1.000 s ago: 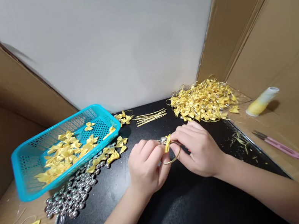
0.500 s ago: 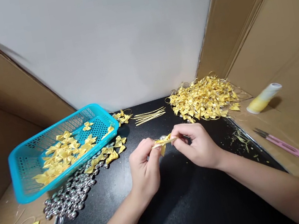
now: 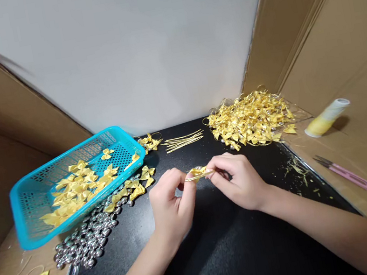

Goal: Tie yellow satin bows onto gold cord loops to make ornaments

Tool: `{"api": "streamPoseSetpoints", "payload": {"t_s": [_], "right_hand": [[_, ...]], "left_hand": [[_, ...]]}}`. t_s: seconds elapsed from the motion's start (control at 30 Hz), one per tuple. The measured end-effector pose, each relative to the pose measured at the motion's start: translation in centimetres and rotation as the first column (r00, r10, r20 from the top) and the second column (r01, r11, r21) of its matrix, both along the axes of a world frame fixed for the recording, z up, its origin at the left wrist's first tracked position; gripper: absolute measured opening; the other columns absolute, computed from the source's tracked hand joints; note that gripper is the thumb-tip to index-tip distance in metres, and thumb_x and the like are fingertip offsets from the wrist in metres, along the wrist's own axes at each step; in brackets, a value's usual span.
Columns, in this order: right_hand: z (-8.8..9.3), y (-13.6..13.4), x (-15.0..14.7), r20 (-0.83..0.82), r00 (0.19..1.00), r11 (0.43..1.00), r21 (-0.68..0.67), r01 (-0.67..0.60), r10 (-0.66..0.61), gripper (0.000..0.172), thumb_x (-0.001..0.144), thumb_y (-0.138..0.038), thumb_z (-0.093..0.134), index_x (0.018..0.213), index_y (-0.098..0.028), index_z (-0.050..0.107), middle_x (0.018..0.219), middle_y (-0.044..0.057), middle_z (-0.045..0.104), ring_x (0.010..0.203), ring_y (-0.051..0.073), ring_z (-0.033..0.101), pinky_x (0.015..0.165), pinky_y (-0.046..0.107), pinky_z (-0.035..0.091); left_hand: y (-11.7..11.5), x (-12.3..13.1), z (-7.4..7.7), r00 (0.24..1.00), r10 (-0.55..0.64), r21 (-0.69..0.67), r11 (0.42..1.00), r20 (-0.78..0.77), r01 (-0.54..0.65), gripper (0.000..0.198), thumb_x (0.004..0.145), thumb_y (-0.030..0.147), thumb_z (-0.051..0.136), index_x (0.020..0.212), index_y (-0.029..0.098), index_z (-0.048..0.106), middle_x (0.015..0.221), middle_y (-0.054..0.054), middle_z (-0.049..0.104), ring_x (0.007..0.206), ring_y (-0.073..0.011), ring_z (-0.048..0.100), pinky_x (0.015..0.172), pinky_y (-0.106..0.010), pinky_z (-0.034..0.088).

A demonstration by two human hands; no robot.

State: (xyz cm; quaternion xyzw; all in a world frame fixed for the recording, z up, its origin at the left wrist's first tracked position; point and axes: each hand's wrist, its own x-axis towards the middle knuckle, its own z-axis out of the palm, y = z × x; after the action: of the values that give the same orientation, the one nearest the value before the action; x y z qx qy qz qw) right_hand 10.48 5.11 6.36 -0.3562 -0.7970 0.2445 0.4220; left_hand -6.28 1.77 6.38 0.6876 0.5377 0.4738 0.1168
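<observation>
My left hand (image 3: 169,206) and my right hand (image 3: 239,182) meet over the middle of the black mat (image 3: 225,253). Between their pinched fingertips they hold a small yellow ribbon bow with a gold cord (image 3: 198,173) stretched flat from one hand to the other. Both hands are closed on it. A small silver bead seems to sit at the bow's top, too small to be sure.
A tilted blue basket (image 3: 32,207) with yellow bows stands at the left, silver beads (image 3: 87,237) spilled below it. A pile of finished bows (image 3: 251,120) lies at the back right, cut gold cords (image 3: 184,141) beside it. A thread spool (image 3: 327,117) and pink snips (image 3: 348,174) rest on cardboard.
The gold cord loop that hung open under the bow has been pulled flat and taut between my hands. The hands have drifted slightly apart and up.
</observation>
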Motion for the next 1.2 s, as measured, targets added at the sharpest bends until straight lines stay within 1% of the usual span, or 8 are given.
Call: {"api": "streamPoseSetpoints", "payload": {"t_s": [0.37, 0.5, 0.6, 0.77, 0.93, 1.0, 1.1, 1.2], "right_hand": [[-0.5, 1.3, 0.8, 0.125, 0.98, 0.96, 0.255, 0.119, -0.155, 0.02, 0.089, -0.012, 0.044, 0.072, -0.018, 0.052, 0.059, -0.004, 0.053, 0.05, 0.011, 0.041, 0.064, 0.028, 0.032], [-0.5, 1.3, 0.8, 0.135, 0.979, 0.946, 0.306, 0.104, -0.151, 0.02, 0.089, -0.01, 0.045, 0.073, -0.017, 0.054, 0.061, -0.003, 0.055, 0.051, 0.011, 0.044, 0.064, 0.029, 0.03], [-0.6, 1.1, 0.7, 0.152, 0.981, 0.931, 0.359, 0.061, -0.123, 0.02, 0.092, -0.012, 0.046, 0.075, -0.016, 0.056, 0.064, -0.001, 0.059, 0.055, 0.012, 0.049, 0.065, 0.03, 0.029], [-0.8, 0.8, 0.5, 0.123, 0.986, 0.916, 0.398, 0.053, -0.11, 0.022, 0.096, -0.015, 0.046, 0.078, -0.016, 0.058, 0.07, 0.001, 0.065, 0.06, 0.012, 0.053, 0.066, 0.031, 0.03], [-0.9, 1.0, 0.6, 0.051, 0.997, 0.92, 0.389, 0.038, -0.063, 0.02, 0.097, -0.016, 0.047, 0.081, -0.017, 0.059, 0.068, -0.001, 0.063, 0.057, 0.01, 0.049, 0.067, 0.031, 0.032], [-1.0, 1.3, 0.8, 0.01, 1.0, 0.949, 0.313, -0.032, 0.03, 0.019, 0.098, -0.019, 0.048, 0.084, -0.018, 0.061, 0.068, -0.002, 0.063, 0.058, 0.01, 0.049, 0.068, 0.03, 0.033], [-1.1, 2.0, 1.0, -0.131, 0.97, 0.979, 0.044, -0.199, 0.204, 0.023, 0.098, -0.028, 0.05, 0.082, -0.02, 0.062, 0.069, -0.002, 0.06, 0.063, 0.011, 0.052, 0.065, 0.027, 0.037], [-1.0, 2.3, 1.0, -0.31, 0.906, 0.901, -0.23, -0.367, 0.29, 0.029, 0.096, -0.04, 0.053, 0.076, -0.02, 0.061, 0.071, -0.002, 0.058, 0.065, 0.011, 0.053, 0.06, 0.024, 0.038]], "left_hand": [[1.4, -1.7, -0.6, 0.914, 0.156, 0.361, 0.932, -0.376, -0.01, 0.025, 0.082, 0.013, 0.056, 0.06, 0.021, 0.045, 0.057, 0.002, 0.053, 0.054, -0.0131, 0.045, 0.056, -0.029, 0.032], [1.5, -1.8, -0.6, 0.9, 0.175, 0.396, 0.918, -0.4, -0.002, 0.026, 0.081, 0.012, 0.057, 0.061, 0.021, 0.044, 0.057, 0.002, 0.052, 0.054, -0.0131, 0.044, 0.056, -0.029, 0.031], [1.2, -1.4, -0.6, 0.926, 0.096, 0.347, 0.937, -0.366, 0.04, 0.024, 0.081, 0.012, 0.057, 0.063, 0.021, 0.044, 0.058, 0.002, 0.051, 0.055, -0.0131, 0.043, 0.057, -0.029, 0.032], [0.5, -1.1, -0.3, 0.983, -0.12, 0.102, 0.986, -0.138, 0.135, 0.007, 0.082, 0.026, 0.052, 0.079, 0.02, 0.051, 0.071, 0.0, 0.053, 0.065, -0.0154, 0.048, 0.062, -0.028, 0.037], [0.3, -0.6, -0.2, 0.97, -0.186, -0.164, 0.964, 0.157, 0.211, 0.022, 0.09, 0.037, 0.049, 0.08, 0.019, 0.056, 0.073, -0.001, 0.055, 0.069, -0.0158, 0.05, 0.065, -0.028, 0.038], [0.5, -0.3, -0.3, 0.917, -0.174, -0.281, 0.917, 0.359, 0.284, 0.02, 0.09, 0.038, 0.053, 0.087, 0.019, 0.059, 0.076, -0.001, 0.059, 0.07, -0.0152, 0.052, 0.065, -0.027, 0.04], [0.8, 0.0, -0.6, 0.742, -0.169, -0.335, 0.813, 0.648, 0.477, 0.024, 0.085, 0.038, 0.065, 0.102, 0.021, 0.063, 0.083, -0.002, 0.064, 0.073, -0.0141, 0.055, 0.065, -0.025, 0.043], [1.0, 0.0, -0.9, 0.621, -0.162, -0.302, 0.763, 0.766, 0.571, 0.028, 0.08, 0.036, 0.073, 0.103, 0.023, 0.067, 0.082, -0.001, 0.065, 0.072, -0.0115, 0.055, 0.066, -0.021, 0.044]]}}
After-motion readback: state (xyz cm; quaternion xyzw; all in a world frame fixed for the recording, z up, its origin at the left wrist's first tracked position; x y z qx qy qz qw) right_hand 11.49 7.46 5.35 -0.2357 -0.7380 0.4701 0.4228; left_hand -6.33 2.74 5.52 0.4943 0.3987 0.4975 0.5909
